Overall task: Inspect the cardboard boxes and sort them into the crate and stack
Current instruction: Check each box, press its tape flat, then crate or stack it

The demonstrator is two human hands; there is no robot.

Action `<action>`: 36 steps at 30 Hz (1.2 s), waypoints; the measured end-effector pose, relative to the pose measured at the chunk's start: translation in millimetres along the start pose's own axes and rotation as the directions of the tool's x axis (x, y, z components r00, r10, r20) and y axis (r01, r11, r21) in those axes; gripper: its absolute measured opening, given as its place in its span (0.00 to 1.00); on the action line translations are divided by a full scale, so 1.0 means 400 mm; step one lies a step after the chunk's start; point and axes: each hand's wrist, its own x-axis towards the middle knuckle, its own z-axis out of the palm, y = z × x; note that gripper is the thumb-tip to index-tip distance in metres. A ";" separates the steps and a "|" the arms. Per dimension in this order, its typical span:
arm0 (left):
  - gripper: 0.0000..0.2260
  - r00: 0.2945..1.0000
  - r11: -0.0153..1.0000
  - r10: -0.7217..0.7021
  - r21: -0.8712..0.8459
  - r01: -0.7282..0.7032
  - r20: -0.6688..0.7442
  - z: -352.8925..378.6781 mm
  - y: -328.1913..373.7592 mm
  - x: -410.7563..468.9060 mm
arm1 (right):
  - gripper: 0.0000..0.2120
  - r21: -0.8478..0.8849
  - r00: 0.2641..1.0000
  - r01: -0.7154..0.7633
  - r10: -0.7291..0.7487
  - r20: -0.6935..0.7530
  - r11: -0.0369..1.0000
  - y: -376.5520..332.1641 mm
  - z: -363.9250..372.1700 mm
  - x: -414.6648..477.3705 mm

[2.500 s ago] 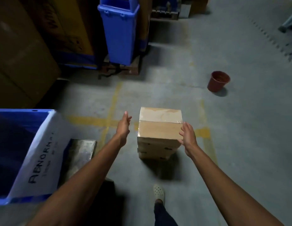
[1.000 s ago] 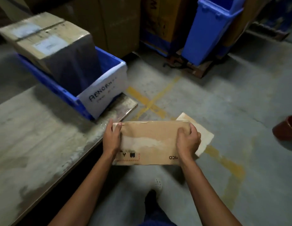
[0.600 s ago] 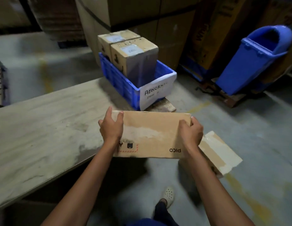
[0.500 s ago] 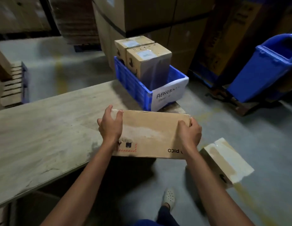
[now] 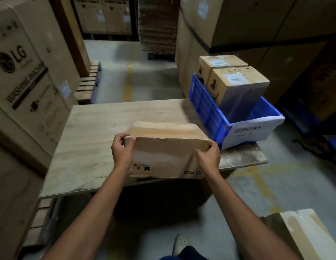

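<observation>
I hold a flat brown cardboard box (image 5: 166, 152) with a worn, scuffed face over the near edge of the wooden table (image 5: 99, 132). My left hand (image 5: 123, 150) grips its left end, fingers curled over the top corner. My right hand (image 5: 208, 157) grips its right end. To the right, a blue crate (image 5: 210, 113) with a white "ABNORM" paper label stands on the table and holds two cardboard boxes (image 5: 236, 85). The top of a stack of boxes (image 5: 302, 233) on the floor shows at the lower right.
A large LG washing-machine carton (image 5: 26, 87) stands at the left. Tall strapped cartons (image 5: 247, 30) rise behind the crate. Wooden pallets (image 5: 88, 83) lie beyond the table. My foot (image 5: 180, 244) is on the grey floor with yellow lines.
I have lifted the box off the floor stack and turned left with it to the table. The box has tilted so its taped top face shows.
</observation>
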 end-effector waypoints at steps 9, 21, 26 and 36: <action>0.09 0.997 0.994 -0.057 -0.093 0.052 -0.055 0.042 -0.036 0.140 | 0.37 -0.079 0.980 0.168 -0.157 0.125 0.983 -0.028 0.091 0.188; 0.12 0.976 0.986 -0.147 0.059 0.158 -0.159 0.064 -0.113 0.232 | 0.25 -0.185 0.891 0.306 -0.212 0.403 0.934 -0.026 0.204 0.345; 0.13 0.974 0.981 -0.141 0.105 0.161 -0.179 0.027 -0.118 0.301 | 0.22 -0.167 0.868 0.321 -0.219 0.445 0.932 -0.056 0.284 0.363; 0.18 1.000 0.935 -0.023 0.354 0.028 -0.018 0.001 -0.150 0.445 | 0.16 -0.334 0.915 0.330 -0.213 0.343 0.883 -0.109 0.419 0.404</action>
